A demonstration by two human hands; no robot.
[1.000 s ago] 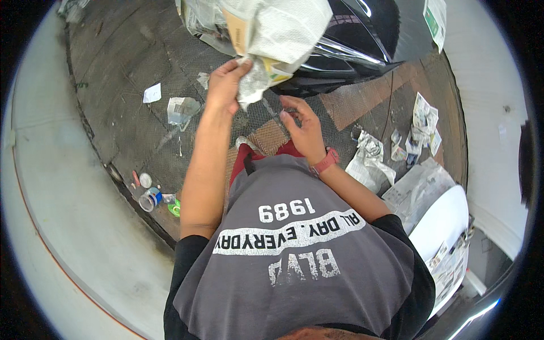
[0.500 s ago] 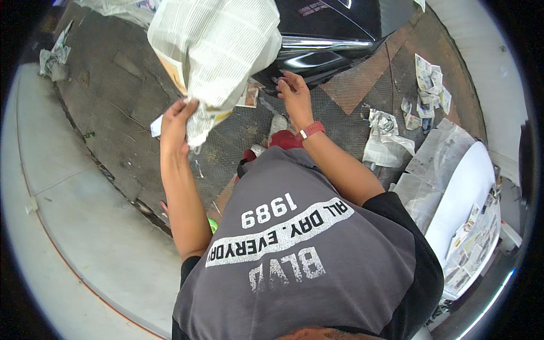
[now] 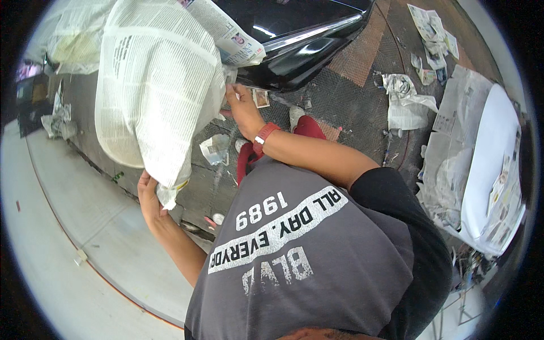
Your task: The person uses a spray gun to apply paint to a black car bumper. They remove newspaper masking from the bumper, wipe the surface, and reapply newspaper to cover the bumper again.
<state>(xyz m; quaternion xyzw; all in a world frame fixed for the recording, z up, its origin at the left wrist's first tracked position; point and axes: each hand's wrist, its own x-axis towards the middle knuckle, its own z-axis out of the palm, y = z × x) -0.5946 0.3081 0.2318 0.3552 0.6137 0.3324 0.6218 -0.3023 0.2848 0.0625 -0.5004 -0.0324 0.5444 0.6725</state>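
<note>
A large sheet of newspaper hangs in wide folds at the upper left, narrowing to a crumpled lower end. That lower end is pinched in my left hand, fingers closed on its edge. My right hand, with a red band on the wrist, is closed at the sheet's right edge, fingertips partly hidden against the paper. Beyond that hand sits a glossy black car body part with a bright trim line. Another printed newspaper piece lies over its left side.
Torn newspaper scraps lie on the dark mesh-textured floor to the right. A white panel partly covered with newspaper stands at the far right. On the left runs a pale floor with an orange line. More covering sheets hang at the upper left.
My left hand has moved down and left, drawing the newspaper's lower end with it. My right hand has gone left from beside the black part to the sheet's edge. The view has shifted.
</note>
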